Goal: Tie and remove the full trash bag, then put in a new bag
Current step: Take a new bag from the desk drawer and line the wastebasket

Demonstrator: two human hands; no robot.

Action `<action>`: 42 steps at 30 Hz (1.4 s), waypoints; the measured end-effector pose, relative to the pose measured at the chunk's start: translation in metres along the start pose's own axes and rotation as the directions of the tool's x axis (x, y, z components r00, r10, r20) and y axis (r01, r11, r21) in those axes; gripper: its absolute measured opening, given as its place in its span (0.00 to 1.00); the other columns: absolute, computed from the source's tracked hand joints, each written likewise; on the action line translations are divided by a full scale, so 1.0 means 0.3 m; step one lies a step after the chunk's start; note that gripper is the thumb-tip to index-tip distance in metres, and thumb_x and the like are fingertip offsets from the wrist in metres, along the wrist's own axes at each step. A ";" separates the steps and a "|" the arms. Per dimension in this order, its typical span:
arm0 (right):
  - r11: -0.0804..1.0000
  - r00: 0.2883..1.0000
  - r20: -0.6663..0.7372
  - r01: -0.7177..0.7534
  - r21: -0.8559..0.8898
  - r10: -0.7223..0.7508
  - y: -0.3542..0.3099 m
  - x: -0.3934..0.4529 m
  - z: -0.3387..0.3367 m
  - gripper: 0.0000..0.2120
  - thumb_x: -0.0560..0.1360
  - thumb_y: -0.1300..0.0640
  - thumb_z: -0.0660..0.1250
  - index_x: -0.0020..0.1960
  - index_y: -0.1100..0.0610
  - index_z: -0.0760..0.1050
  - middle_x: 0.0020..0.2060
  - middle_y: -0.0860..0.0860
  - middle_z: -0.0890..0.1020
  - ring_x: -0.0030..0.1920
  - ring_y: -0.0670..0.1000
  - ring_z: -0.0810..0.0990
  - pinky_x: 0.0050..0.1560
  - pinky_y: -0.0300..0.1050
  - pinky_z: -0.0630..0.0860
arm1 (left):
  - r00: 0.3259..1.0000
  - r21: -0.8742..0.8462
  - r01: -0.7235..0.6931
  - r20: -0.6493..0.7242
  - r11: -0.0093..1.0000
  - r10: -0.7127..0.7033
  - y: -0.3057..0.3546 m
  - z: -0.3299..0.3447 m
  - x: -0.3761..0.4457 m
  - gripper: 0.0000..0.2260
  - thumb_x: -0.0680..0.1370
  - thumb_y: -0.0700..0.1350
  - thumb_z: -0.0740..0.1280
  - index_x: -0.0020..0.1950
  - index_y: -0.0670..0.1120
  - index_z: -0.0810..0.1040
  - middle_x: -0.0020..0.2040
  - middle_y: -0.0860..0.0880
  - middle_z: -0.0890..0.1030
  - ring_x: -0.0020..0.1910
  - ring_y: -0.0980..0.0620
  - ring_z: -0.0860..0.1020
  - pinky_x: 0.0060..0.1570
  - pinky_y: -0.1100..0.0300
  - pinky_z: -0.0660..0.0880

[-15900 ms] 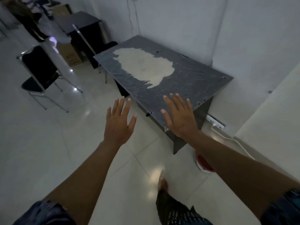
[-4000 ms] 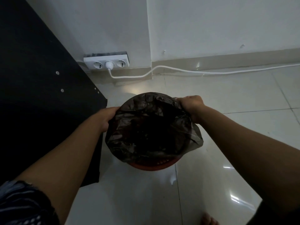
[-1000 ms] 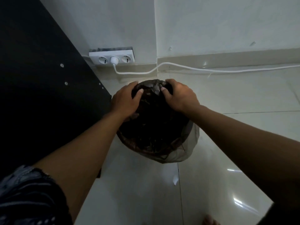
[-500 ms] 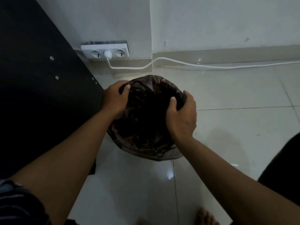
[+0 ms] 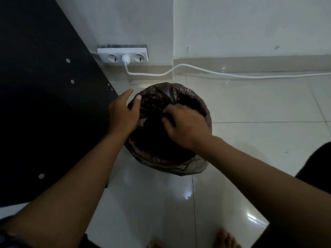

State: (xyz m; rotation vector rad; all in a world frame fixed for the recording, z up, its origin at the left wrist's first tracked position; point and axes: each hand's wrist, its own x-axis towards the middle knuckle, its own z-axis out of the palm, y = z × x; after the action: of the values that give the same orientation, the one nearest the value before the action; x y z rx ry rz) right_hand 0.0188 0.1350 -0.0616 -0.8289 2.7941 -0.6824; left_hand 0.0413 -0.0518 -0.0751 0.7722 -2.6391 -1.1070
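Note:
A dark, translucent trash bag (image 5: 161,151) bulges on the floor in the middle of the view, and the bin beneath it is hidden. My left hand (image 5: 122,115) rests against the bag's left edge, fingers spread, thumb pressing the plastic. My right hand (image 5: 184,124) reaches over the top from the right, its fingers curled and pinching a fold of the bag's plastic near the centre. The bag's mouth is crumpled inward.
A black table panel (image 5: 44,104) stands close on the left. A white power strip (image 5: 123,55) sits at the wall base, its white cable (image 5: 232,75) running right along the skirting. Glossy floor tiles lie to the right and front. My bare foot (image 5: 225,238) is at the bottom.
My right hand has moved from the bag's right side onto its top centre and closed on a fold. My left hand has loosened, with its fingers now spread at the left edge.

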 end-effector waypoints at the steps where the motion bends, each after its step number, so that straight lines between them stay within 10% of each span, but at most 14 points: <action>1: 0.999 0.968 0.250 0.029 -0.026 -0.022 -0.019 0.006 0.027 0.20 0.79 0.43 0.60 0.68 0.50 0.71 0.64 0.54 0.76 0.65 0.58 0.74 0.63 0.57 0.73 | 1.000 -0.013 -0.002 0.003 1.000 0.002 -0.008 0.007 -0.018 0.22 0.82 0.53 0.62 0.74 0.47 0.71 0.73 0.46 0.73 0.72 0.48 0.70 0.70 0.57 0.65; 4: 0.970 0.751 0.657 0.109 -0.218 0.063 -0.034 0.031 0.135 0.35 0.78 0.32 0.53 0.80 0.42 0.46 0.81 0.53 0.46 0.80 0.59 0.43 0.74 0.71 0.47 | 0.991 0.022 -0.091 0.095 0.996 0.089 -0.051 0.039 -0.060 0.23 0.84 0.51 0.58 0.78 0.49 0.62 0.78 0.46 0.64 0.77 0.49 0.62 0.75 0.57 0.59; 8: 0.920 0.680 0.706 0.119 -0.374 0.199 0.014 0.072 0.259 0.41 0.74 0.26 0.51 0.76 0.35 0.29 0.77 0.51 0.29 0.77 0.60 0.29 0.68 0.80 0.38 | 0.980 0.037 -0.171 0.109 0.985 0.166 -0.100 0.057 -0.062 0.22 0.85 0.45 0.55 0.80 0.47 0.58 0.80 0.48 0.60 0.78 0.51 0.59 0.73 0.64 0.54; 26: 0.886 0.546 0.774 0.115 -0.449 0.322 0.081 0.148 0.362 0.41 0.76 0.30 0.56 0.77 0.35 0.33 0.79 0.50 0.35 0.79 0.62 0.36 0.69 0.80 0.47 | 0.970 -0.042 -0.218 0.104 0.975 0.221 -0.118 0.091 -0.056 0.22 0.85 0.45 0.55 0.79 0.50 0.60 0.76 0.51 0.67 0.73 0.55 0.66 0.68 0.67 0.60; 30: 0.747 0.729 0.684 0.478 -0.462 -0.044 0.019 0.149 0.218 0.23 0.81 0.43 0.58 0.74 0.49 0.65 0.71 0.54 0.72 0.70 0.60 0.71 0.63 0.57 0.71 | 0.966 -0.020 -0.229 0.122 0.973 0.230 -0.113 0.087 -0.048 0.22 0.84 0.45 0.55 0.79 0.50 0.61 0.76 0.51 0.68 0.73 0.54 0.66 0.70 0.64 0.62; 32: 0.627 0.696 0.655 0.658 -0.418 -0.293 0.029 0.159 0.172 0.19 0.80 0.44 0.60 0.67 0.50 0.72 0.64 0.53 0.77 0.65 0.57 0.74 0.60 0.52 0.72 | 0.958 -0.009 -0.254 0.133 0.967 0.253 -0.113 0.085 -0.041 0.22 0.84 0.45 0.56 0.79 0.49 0.61 0.76 0.50 0.68 0.73 0.53 0.67 0.71 0.60 0.64; 37: 0.506 0.601 0.792 0.719 -0.476 -0.110 0.151 0.197 0.186 0.44 0.72 0.26 0.56 0.80 0.43 0.44 0.80 0.56 0.49 0.79 0.59 0.49 0.76 0.61 0.48 | 0.945 -0.042 -0.278 0.165 0.960 0.281 -0.120 0.082 -0.037 0.22 0.84 0.45 0.57 0.79 0.49 0.61 0.76 0.50 0.68 0.74 0.54 0.66 0.73 0.59 0.63; 42: 0.314 0.542 0.835 0.813 -0.490 -0.099 0.199 0.194 0.279 0.48 0.71 0.24 0.54 0.78 0.41 0.31 0.79 0.55 0.35 0.79 0.59 0.36 0.75 0.67 0.37 | 0.936 -0.046 -0.302 0.176 0.952 0.306 -0.124 0.078 -0.036 0.22 0.84 0.45 0.57 0.79 0.48 0.62 0.76 0.51 0.68 0.74 0.56 0.66 0.72 0.64 0.62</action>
State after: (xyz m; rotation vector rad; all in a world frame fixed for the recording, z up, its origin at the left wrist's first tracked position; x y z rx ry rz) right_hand -0.0365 0.1155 -0.1641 -1.7256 1.9037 1.0486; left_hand 0.0570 -0.0536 -0.1176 0.2521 -2.7653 -1.1579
